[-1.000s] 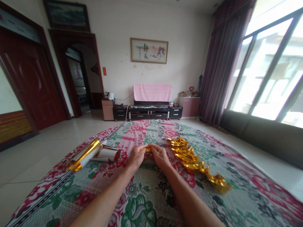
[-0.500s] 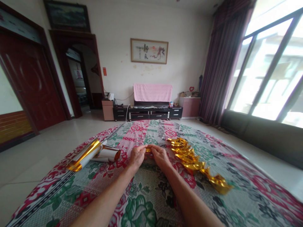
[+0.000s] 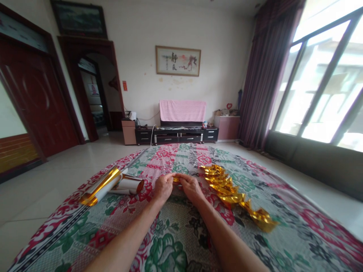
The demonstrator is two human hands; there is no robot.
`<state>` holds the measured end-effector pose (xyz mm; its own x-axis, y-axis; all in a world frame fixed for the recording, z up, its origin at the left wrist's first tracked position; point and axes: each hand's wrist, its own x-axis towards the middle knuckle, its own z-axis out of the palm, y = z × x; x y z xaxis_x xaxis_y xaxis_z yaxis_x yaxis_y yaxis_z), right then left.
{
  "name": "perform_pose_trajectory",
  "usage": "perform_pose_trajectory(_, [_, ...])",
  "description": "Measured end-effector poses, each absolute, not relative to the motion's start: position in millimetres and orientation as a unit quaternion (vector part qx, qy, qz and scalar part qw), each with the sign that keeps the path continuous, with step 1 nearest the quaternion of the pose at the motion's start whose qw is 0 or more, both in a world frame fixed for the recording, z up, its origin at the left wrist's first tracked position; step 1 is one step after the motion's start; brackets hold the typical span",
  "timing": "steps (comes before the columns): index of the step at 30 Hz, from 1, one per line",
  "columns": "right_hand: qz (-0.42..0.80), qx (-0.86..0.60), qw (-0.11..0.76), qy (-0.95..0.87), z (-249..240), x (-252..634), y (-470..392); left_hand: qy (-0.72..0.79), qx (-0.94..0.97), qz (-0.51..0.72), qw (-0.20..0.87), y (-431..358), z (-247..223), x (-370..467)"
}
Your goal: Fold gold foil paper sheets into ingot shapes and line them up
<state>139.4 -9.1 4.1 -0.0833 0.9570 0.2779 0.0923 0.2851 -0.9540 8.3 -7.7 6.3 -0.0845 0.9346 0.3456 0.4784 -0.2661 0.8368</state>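
Observation:
Between my two hands is a small piece of gold foil paper (image 3: pixel 176 179), mostly covered by the fingers. My left hand (image 3: pixel 164 187) pinches its left end, and my right hand (image 3: pixel 190 186) pinches its right end, with the fingertips nearly meeting above it. To the right lies a row of several folded gold foil ingots (image 3: pixel 224 186), tucked one against another and running toward me. On the left, rolled sheets of gold foil paper (image 3: pixel 103 185) with white backs rest crossed on the cloth.
A flowered cloth (image 3: pixel 170 245) in red, green and grey covers the round surface under my hands. Beyond it stand a low black TV cabinet (image 3: pixel 167 139) and a screen under a pink towel (image 3: pixel 183 110). A purple curtain (image 3: pixel 259 75) hangs beside the window on the right.
Both hands have shifted very slightly to the left, and the fingers have moved a little on the gold foil paper. The ingot row and the rolled sheets lie as before.

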Motion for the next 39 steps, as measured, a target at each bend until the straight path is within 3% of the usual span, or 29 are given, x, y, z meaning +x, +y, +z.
perform_pose_trajectory(9, [0.413, -0.450, 0.525, -0.593, -2, 140, -3, 0.572, 0.657, 0.459, 0.173, -20, 20, 13])
perform_pose_trajectory(27, [0.397, -0.490, 0.532, -0.565, 2, 136, -4, 0.583, 0.626, 0.454, 0.249, -13, 17, 7])
perform_pose_trajectory(39, [0.395, -0.464, 0.532, -0.587, -1, 138, -5, 0.603, 0.620, 0.458, 0.205, -18, 22, 11])
